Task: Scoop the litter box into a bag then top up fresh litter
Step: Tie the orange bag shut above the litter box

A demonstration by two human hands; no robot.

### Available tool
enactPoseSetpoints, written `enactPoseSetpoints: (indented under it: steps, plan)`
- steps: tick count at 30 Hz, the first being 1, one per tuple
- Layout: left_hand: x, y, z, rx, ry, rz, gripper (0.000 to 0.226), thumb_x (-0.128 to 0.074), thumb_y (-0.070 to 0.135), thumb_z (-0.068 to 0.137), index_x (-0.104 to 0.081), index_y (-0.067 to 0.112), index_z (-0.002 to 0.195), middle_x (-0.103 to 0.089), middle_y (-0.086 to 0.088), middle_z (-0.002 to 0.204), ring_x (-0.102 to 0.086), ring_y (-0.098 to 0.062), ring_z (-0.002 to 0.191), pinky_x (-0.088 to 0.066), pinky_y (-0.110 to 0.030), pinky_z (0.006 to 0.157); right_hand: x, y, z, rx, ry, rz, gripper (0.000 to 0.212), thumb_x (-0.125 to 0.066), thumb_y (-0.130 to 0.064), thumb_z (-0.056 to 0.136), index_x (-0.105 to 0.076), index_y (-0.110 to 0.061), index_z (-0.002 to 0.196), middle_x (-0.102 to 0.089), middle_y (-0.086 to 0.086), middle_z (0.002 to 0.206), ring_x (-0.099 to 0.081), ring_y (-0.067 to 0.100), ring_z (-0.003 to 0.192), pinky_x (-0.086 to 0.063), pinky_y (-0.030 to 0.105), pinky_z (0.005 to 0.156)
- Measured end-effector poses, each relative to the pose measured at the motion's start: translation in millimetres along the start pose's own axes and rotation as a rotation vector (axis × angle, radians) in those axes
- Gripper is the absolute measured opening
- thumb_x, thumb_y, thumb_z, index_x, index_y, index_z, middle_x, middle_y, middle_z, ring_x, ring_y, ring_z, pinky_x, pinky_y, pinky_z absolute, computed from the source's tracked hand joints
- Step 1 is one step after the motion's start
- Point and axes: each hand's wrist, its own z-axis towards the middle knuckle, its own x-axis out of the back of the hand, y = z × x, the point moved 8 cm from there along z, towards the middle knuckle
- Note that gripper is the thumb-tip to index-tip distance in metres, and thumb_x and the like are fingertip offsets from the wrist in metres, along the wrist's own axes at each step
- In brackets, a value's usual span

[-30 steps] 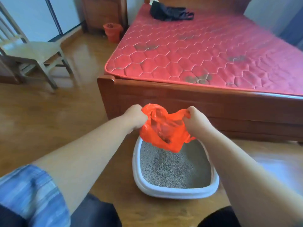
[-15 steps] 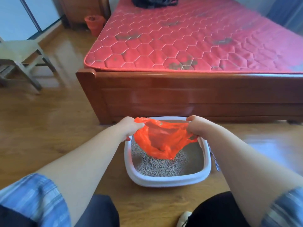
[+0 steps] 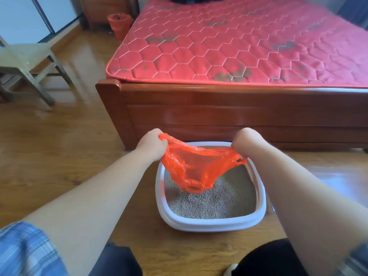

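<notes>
Bag prep stage, from the look of it. Both hands hold a thin orange plastic bag stretched wide, low centre of the frame, right over the far half of the white litter box. The left hand has its fingers curled into a fist around one edge. The right hand is bent down at the wrist, so its fingers are mostly hidden, but the bag's handle runs taut into it, so I'd say it grips too. The bag's bottom hangs just above the grey litter, maybe brushing it, can't tell.

What could go wrong, my guess:
- That plastic looks flimsy, so pulling the mouth any wider could split it at the handle.
- Both hands are busy and no scoop is in view. Letting go of one side to scoop would let the mouth flop shut, and clumps would land on the wood floor.
- The box sits close against the wooden bed frame, so there's little room to work on that side.
</notes>
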Motion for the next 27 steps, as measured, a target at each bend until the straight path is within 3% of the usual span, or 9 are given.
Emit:
enactPoseSetpoints:
  steps: [4, 6, 9, 13, 15, 17, 19, 23, 27]
  plan:
    - [18, -13, 0, 0.034, 0.137, -0.05, 0.013, -0.044, 0.017, 0.091, -0.055, 0.023, 0.093, -0.068, -0.002, 0.086, -0.069, -0.03, 0.074, -0.06, -0.042, 0.073, 15, 2, 4, 0.013, 0.279, 0.291, 0.02, -0.049, 0.002, 0.074, -0.064, -0.008, 0.065, -0.064, 0.007, 0.063, -0.066, 0.026, 0.063, -0.057, 0.03, 0.059]
    - [16, -14, -3, 0.055, 0.113, -0.054, 0.012, -0.044, 0.017, 0.089, -0.053, 0.024, 0.092, -0.067, -0.001, 0.083, -0.07, -0.029, 0.07, -0.061, -0.043, 0.07, 5, -2, 5, -0.015, 0.196, 0.236, 0.02, -0.051, 0.002, 0.078, -0.058, -0.009, 0.063, -0.06, 0.005, 0.062, -0.063, 0.026, 0.063, -0.048, 0.027, 0.051]
    - [8, -18, -7, 0.146, 0.012, -0.03, 0.013, -0.043, 0.017, 0.092, -0.055, 0.02, 0.096, -0.066, -0.006, 0.086, -0.072, -0.031, 0.065, -0.063, -0.043, 0.066, -12, -5, 8, -0.017, 0.062, -0.005, 0.017, -0.05, -0.004, 0.089, -0.058, -0.011, 0.075, -0.057, 0.001, 0.072, -0.061, 0.019, 0.067, -0.042, 0.026, 0.054]
    - [22, -16, -1, 0.075, 0.092, 0.046, 0.015, -0.041, 0.019, 0.092, -0.056, 0.02, 0.095, -0.065, -0.004, 0.09, -0.065, -0.029, 0.082, -0.053, -0.037, 0.073, -1, -2, 14, 0.016, 0.166, -0.051, 0.024, -0.056, -0.008, 0.086, -0.058, -0.017, 0.109, -0.059, 0.012, 0.114, -0.058, 0.029, 0.099, -0.048, 0.032, 0.082]
    - [24, -19, -1, 0.062, 0.078, 0.073, 0.016, -0.042, 0.016, 0.092, -0.057, 0.021, 0.094, -0.064, -0.001, 0.09, -0.06, -0.027, 0.084, -0.045, -0.034, 0.069, -15, -1, 16, 0.009, 0.014, -0.029, 0.007, -0.061, -0.011, 0.089, -0.056, -0.014, 0.084, -0.065, 0.006, 0.085, -0.055, 0.022, 0.076, -0.048, 0.029, 0.076]
    - [30, -17, -3, 0.032, 0.131, 0.058, 0.015, -0.042, 0.016, 0.094, -0.057, 0.019, 0.093, -0.064, -0.001, 0.09, -0.057, -0.027, 0.083, -0.04, -0.033, 0.067, -40, 10, 8, -0.111, -0.162, -0.065, 0.032, -0.06, -0.011, 0.092, -0.05, -0.017, 0.062, -0.053, -0.005, 0.041, -0.045, 0.014, 0.056, -0.048, 0.026, 0.07]
    - [34, -14, -3, 0.017, 0.186, 0.017, 0.014, -0.043, 0.017, 0.097, -0.057, 0.018, 0.097, -0.063, -0.002, 0.091, -0.057, -0.027, 0.084, -0.041, -0.033, 0.069, -59, 26, 14, -0.137, -0.263, -0.046, 0.045, -0.057, -0.004, 0.09, -0.053, -0.019, 0.048, -0.048, -0.004, 0.035, -0.047, 0.013, 0.047, -0.049, 0.023, 0.066]
    - [28, -31, 2, 0.195, 0.183, -0.174, 0.013, -0.043, 0.018, 0.097, -0.055, 0.021, 0.101, -0.066, -0.006, 0.101, -0.069, -0.032, 0.086, -0.06, -0.043, 0.08, -49, 35, 4, -0.131, -0.28, 0.355, 0.031, -0.059, 0.0, 0.087, -0.053, -0.011, 0.059, -0.05, 0.008, 0.057, -0.047, 0.019, 0.058, -0.041, 0.028, 0.059]
    - [7, -39, -2, 0.418, 0.022, -0.74, 0.026, -0.038, 0.002, 0.094, -0.06, 0.014, 0.095, -0.068, -0.012, 0.103, -0.07, -0.029, 0.09, -0.061, -0.042, 0.061, -21, 25, -1, -0.031, -0.195, 1.007, 0.033, -0.047, -0.017, 0.098, -0.048, -0.017, 0.065, -0.062, 0.004, 0.059, -0.053, 0.021, 0.066, -0.036, 0.028, 0.064]
